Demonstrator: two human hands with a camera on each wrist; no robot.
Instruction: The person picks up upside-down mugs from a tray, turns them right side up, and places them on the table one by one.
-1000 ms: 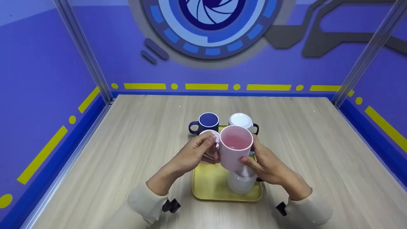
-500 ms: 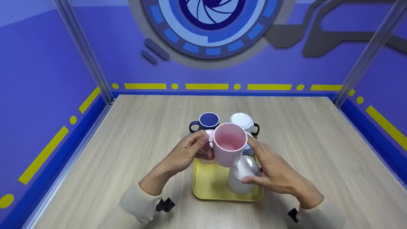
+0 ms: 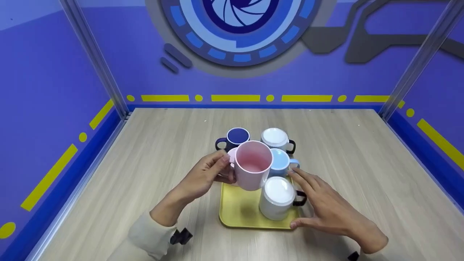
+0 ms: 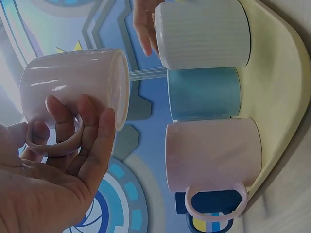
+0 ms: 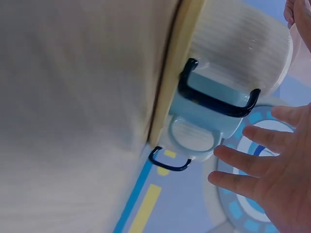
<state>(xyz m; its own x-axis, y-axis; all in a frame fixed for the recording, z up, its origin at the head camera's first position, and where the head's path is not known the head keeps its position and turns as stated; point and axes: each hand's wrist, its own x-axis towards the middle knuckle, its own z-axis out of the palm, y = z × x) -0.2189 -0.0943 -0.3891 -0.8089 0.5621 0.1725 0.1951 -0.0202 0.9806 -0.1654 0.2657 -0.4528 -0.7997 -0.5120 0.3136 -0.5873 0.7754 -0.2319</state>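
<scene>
My left hand (image 3: 201, 179) grips the handle of a pink mug (image 3: 250, 177), held upright above a yellow tray (image 3: 235, 215). A white mug (image 3: 276, 206) with a black handle stands on the tray's near right part. Beside that handle my right hand (image 3: 324, 208) spreads its fingers, holding nothing; its fingertips are near the handle of a light blue mug (image 3: 280, 161). The left wrist view shows fingers through the held mug's handle, and another pink mug (image 4: 214, 155) standing on the tray. In the head view the held mug covers most of that one.
A dark blue mug (image 3: 237, 136) and another white mug (image 3: 274, 137) with a black handle stand at the tray's far end. The tray lies on a wooden table (image 3: 163, 145) with blue-purple panels (image 3: 108, 36) behind and at both sides.
My right hand has let go of the pink mug's side and moved right and down, fingers spreading. My left hand has carried the pink mug a little to the left.
</scene>
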